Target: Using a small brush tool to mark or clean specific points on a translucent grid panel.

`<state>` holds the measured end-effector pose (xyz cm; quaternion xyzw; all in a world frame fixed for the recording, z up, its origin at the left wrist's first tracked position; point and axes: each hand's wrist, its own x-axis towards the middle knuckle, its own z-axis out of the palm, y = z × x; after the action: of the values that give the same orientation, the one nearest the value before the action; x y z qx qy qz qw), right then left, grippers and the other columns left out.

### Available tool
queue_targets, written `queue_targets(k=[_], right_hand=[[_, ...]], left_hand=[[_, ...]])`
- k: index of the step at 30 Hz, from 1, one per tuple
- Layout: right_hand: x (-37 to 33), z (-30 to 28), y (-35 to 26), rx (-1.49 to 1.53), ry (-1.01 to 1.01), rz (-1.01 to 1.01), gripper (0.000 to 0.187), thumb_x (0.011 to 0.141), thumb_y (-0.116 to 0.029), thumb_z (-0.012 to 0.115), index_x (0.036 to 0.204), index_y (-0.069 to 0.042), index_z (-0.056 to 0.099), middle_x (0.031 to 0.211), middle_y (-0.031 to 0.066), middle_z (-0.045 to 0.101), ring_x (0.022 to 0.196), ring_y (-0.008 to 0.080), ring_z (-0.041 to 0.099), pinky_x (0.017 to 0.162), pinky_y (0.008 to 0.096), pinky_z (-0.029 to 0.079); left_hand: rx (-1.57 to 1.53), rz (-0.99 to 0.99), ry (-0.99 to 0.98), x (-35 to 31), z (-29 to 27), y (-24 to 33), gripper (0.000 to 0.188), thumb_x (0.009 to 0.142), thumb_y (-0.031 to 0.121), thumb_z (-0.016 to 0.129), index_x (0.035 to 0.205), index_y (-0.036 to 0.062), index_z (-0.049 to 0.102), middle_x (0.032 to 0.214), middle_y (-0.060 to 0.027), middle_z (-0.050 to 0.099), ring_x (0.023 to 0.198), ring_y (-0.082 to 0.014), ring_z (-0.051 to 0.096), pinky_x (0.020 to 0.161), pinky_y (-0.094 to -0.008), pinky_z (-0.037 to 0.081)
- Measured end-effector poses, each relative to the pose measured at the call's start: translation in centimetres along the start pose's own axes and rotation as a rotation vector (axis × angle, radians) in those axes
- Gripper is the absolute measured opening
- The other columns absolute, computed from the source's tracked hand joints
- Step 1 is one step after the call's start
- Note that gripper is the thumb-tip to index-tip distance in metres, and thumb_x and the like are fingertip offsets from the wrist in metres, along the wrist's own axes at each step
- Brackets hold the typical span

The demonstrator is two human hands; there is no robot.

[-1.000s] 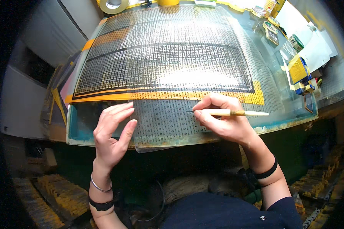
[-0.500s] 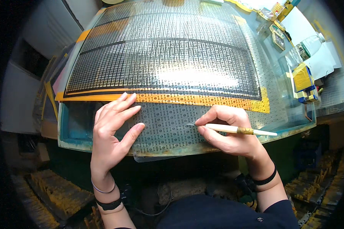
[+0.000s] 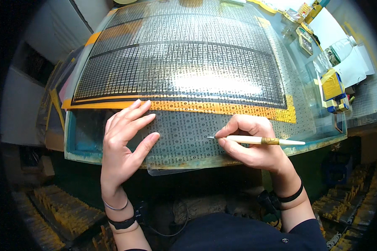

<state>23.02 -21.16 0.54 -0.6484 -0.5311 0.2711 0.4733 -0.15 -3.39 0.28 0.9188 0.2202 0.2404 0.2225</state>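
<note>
A clear film sheet [image 3: 176,144] printed with rows of small dark marks overhangs the near part of a glass-topped table. Beneath its far part lies a dark grid-patterned sheet [image 3: 109,75] with orange borders. My left hand [image 3: 127,144] rests with fingers spread at the film's left edge, fingertips by the orange border. In my right hand [image 3: 251,140] is a slim white pen-like tool [image 3: 243,139] with a gold band and a fine pointed metal tip. Fingers and thumb pinch it near the tip, which points left, at the film. Whether the tip touches the film I cannot tell.
At the right stand a yellow and blue block-like holder [image 3: 334,90], a clear plastic bottle [image 3: 343,48] and a small clear container [image 3: 305,44]. The table's near edge [image 3: 86,158] curves below my hands. Racks with yellow pieces [image 3: 67,205] stand lower left.
The pointed tool's handle has swung slightly to the right at its back end, its tip now clearer. My left hand stays spread at nearly the same place.
</note>
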Motion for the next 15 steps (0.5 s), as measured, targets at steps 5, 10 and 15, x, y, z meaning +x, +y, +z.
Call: queue_targets(k=[5,10,15], right_hand=[[0.19,0.34,-0.37,0.012,0.048,0.038,0.008,0.088,-0.003,0.072,0.093,0.003,0.071,0.085,0.0061,0.072,0.078,0.0087,0.066,0.068,0.0229,0.052],[-0.01,-0.01,-0.51,0.070,-0.090,0.012,0.011,0.087,-0.010,0.073,0.092,0.000,0.072,0.076,0.0067,0.070,0.069,0.0102,0.066,0.062,0.0258,0.052],[0.24,0.40,-0.43,-0.023,0.006,-0.004,0.009,0.088,-0.005,0.073,0.093,0.002,0.072,0.082,0.0049,0.071,0.075,0.0080,0.065,0.066,0.0225,0.052]], left_hand=[[0.007,-0.006,-0.017,-0.14,-0.50,0.16,0.036,0.084,0.017,0.077,0.117,0.0018,0.073,0.135,-0.0144,0.066,0.135,-0.0315,0.054,0.115,-0.0460,0.034],[0.009,-0.014,-0.017,-0.20,-0.62,0.23,0.036,0.085,0.018,0.077,0.117,0.0021,0.073,0.135,-0.0139,0.066,0.135,-0.0313,0.054,0.115,-0.0460,0.034],[0.007,-0.012,-0.017,-0.23,-0.65,0.17,0.036,0.086,0.020,0.077,0.117,0.0025,0.073,0.135,-0.0137,0.066,0.135,-0.0312,0.054,0.115,-0.0458,0.034]])
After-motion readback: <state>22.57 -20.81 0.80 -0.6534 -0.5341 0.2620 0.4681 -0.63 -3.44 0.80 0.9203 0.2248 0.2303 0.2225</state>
